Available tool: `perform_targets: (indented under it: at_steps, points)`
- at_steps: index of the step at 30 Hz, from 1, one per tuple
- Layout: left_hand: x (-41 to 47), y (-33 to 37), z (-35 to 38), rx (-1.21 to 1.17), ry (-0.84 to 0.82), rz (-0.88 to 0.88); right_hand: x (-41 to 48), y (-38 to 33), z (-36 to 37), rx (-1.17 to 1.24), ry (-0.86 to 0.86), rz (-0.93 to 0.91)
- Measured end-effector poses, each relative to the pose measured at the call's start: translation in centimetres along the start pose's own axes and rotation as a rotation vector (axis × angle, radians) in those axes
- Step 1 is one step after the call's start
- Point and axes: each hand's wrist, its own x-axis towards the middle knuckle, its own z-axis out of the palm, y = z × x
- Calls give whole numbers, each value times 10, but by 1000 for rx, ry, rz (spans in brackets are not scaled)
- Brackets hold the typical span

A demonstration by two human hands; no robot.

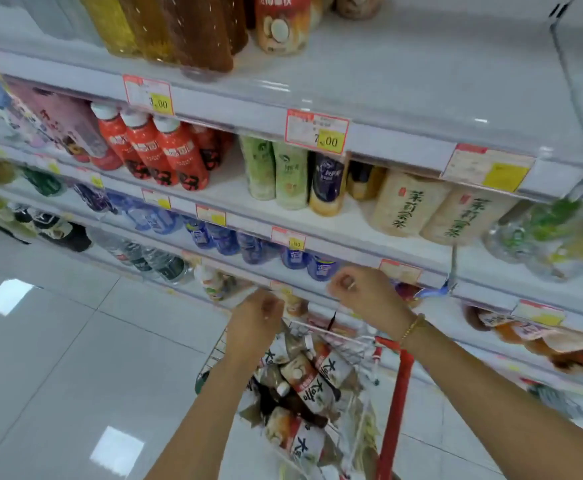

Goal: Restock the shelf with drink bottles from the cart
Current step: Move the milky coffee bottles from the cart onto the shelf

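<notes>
The wire cart [362, 344] with a red handle stands below me against the shelf unit [352, 233]. It holds several tea bottles [312, 379] with white and red labels, lying in a heap. My left hand [257, 320] hovers over the cart's far end with its back toward me and its fingers bent out of sight. My right hand [362, 292], a gold bracelet at the wrist, is curled into a fist beside a lower shelf's front edge, and nothing shows in it. The picture is blurred.
Red bottles [158, 150], green and dark bottles [290, 174] and beige tea bottles [439, 209] fill the second shelf. Blue-labelled bottles [248, 244] stand one shelf down. Price tags [316, 131] line the shelf edges. White tiled floor [75, 341] lies left of the cart.
</notes>
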Motion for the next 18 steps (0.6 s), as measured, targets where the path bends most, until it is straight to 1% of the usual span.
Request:
perform_targets:
  at_steps: [2,4,6,7,9,12,15,16,18]
  points:
    - [-7,-47,32,100,-167,-171,-2,58,42,-66,-113,230]
    - [-11,-88,55,244,-310,-285,-8,106,76,-133,-197,397]
    - [-11,-115,69,363,-351,-289,-16,142,104,-145,-236,504]
    - [-9,-127,75,373,-356,-285,-18,156,116,-135,-242,535]
    - [-2,-142,82,373,-375,-276,-20,179,139,-109,-241,551]
    - [13,-157,93,418,-463,-252,-16,205,167,-99,-230,548]
    - [25,-163,104,540,-592,-138,-10,220,184,-249,-224,497]
    - [28,-162,107,592,-617,-97,-9,221,187,-312,-244,487]
    - [34,-158,109,645,-616,-57,-4,221,187,-406,-279,483]
